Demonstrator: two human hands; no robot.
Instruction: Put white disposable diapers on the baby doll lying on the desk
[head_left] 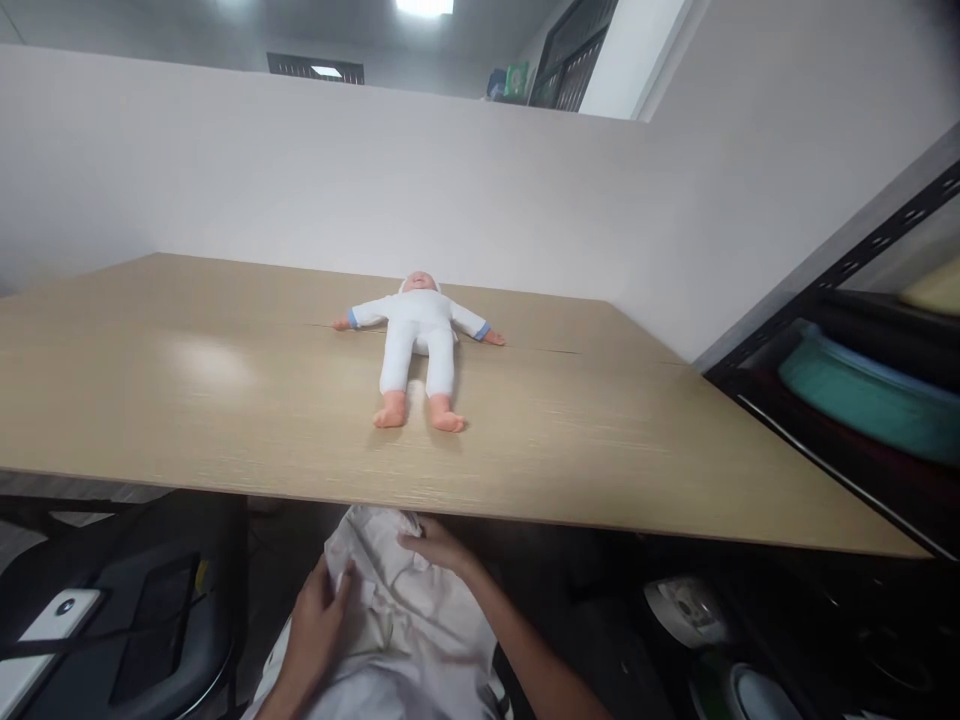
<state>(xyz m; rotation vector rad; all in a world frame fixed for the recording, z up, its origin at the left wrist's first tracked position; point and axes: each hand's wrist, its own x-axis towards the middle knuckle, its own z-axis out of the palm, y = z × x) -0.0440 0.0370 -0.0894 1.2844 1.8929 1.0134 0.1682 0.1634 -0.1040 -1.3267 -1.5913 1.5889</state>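
A baby doll (418,345) in a white bodysuit with blue cuffs lies on its back in the middle of the wooden table (187,400), arms spread, bare feet toward me. Below the table's near edge, a cream-white garment (390,610) rests on my lap. My left hand (315,625) grips its left side with the thumb pressed into the cloth. My right hand (435,545) lies on its top edge, fingers curled onto the fabric. Both hands are well short of the doll.
White partition walls stand behind and to the right of the table. A dark metal shelf (840,330) at the right holds a teal round object (862,390). A black chair and a white device (52,620) sit lower left; other items lie on the floor lower right.
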